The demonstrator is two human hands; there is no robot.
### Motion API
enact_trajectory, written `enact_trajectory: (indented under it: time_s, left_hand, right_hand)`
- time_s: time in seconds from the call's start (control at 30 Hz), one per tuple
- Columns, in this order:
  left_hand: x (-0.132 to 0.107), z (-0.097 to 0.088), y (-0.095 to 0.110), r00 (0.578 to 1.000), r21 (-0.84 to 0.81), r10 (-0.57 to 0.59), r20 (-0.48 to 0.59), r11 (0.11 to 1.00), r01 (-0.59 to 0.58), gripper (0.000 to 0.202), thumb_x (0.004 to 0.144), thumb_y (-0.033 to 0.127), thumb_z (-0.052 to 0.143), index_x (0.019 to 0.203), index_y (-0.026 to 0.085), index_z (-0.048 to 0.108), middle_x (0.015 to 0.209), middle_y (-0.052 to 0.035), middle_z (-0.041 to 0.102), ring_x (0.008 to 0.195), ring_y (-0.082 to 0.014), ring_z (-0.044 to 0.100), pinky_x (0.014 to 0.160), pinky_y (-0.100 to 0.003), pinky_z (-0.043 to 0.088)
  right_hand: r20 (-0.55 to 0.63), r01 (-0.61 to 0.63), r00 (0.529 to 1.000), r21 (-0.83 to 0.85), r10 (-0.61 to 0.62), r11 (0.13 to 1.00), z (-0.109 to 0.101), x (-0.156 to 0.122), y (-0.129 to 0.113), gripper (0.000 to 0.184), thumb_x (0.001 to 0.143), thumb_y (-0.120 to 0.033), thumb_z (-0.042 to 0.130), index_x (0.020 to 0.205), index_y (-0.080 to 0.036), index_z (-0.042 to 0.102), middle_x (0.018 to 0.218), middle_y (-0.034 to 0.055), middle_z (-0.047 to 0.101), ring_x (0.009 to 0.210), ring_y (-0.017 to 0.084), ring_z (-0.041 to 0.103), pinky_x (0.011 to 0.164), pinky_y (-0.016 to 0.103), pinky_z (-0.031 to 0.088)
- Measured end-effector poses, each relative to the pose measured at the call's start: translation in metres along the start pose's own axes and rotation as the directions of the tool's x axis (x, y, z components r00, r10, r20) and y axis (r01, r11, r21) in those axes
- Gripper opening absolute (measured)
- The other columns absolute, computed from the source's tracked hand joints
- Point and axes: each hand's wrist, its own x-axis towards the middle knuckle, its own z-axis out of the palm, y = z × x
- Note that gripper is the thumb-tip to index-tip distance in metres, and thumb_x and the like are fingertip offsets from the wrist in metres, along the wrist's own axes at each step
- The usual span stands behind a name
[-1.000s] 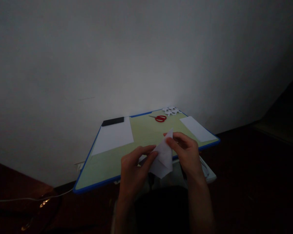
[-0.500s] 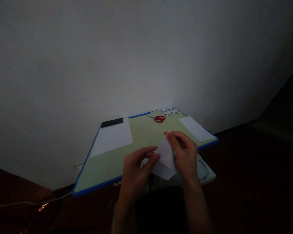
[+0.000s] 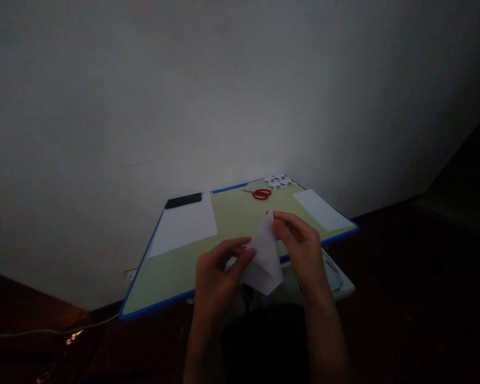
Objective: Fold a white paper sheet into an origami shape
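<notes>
The folded paper [image 3: 265, 258] is pinched between the left hand [image 3: 215, 280] and the right hand [image 3: 302, 250] above a green, blue-rimmed tabletop [image 3: 236, 216] against a pale wall [image 3: 224, 106] in a dim room.

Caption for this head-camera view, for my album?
Left hand and right hand pinch folded white paper above green blue-edged board.

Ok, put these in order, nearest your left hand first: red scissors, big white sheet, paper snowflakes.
From the left hand:
1. big white sheet, on the left
2. red scissors, far middle
3. paper snowflakes, far corner
</notes>
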Motion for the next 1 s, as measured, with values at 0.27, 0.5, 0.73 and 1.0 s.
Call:
enact_trajectory:
  time_s: [0.27,0.5,0.73,1.0]
  left_hand:
    - [0.0,0.005,0.014,1.0,-0.068,0.009,-0.008,0.998,-0.01,0.02,0.085,0.025,0.086,0.104,0.022,0.085,0.08,-0.0027,0.082,0.076,-0.0188,0.08,0.076,-0.029,0.066]
    - [0.0,0.007,0.023,1.0,-0.104,0.008,-0.013,0.995,-0.009,0.025,0.083,0.02,0.086,0.108,0.021,0.083,0.077,-0.0005,0.081,0.074,-0.0169,0.08,0.077,-0.026,0.066]
    - [0.0,0.008,0.028,1.0,-0.118,-0.002,-0.023,0.993,-0.001,0.028,0.08,0.014,0.086,0.107,0.021,0.082,0.073,0.002,0.081,0.07,-0.0146,0.079,0.071,-0.021,0.065]
    - [-0.001,0.01,0.032,1.0,-0.158,0.004,0.004,0.987,-0.003,0.031,0.08,0.013,0.087,0.109,0.022,0.082,0.073,0.0029,0.081,0.07,-0.0139,0.08,0.074,-0.021,0.065]
  right_hand:
    - [-0.009,0.08,0.997,-0.132,-0.082,0.988,0.005,-0.003,-0.002,0.025,0.095,-0.041,0.074,0.078,-0.021,0.075,0.075,0.0001,0.071,0.071,0.017,0.062,0.065,0.029,0.047]
    - [0.02,0.14,0.99,-0.295,-0.141,0.945,0.005,-0.002,0.003,0.029,0.104,-0.045,0.062,0.088,-0.023,0.071,0.073,-0.0022,0.067,0.065,0.016,0.056,0.061,0.028,0.041]
    - [0.048,0.187,0.982,-0.322,-0.181,0.928,0.001,-0.002,0.004,0.025,0.105,-0.042,0.06,0.091,-0.024,0.069,0.074,-0.003,0.066,0.067,0.016,0.057,0.063,0.027,0.042]
    - [0.019,0.196,0.98,-0.313,-0.2,0.929,0.005,-0.001,0.0,0.026,0.105,-0.041,0.06,0.089,-0.023,0.069,0.074,-0.0025,0.066,0.067,0.016,0.057,0.062,0.026,0.042]
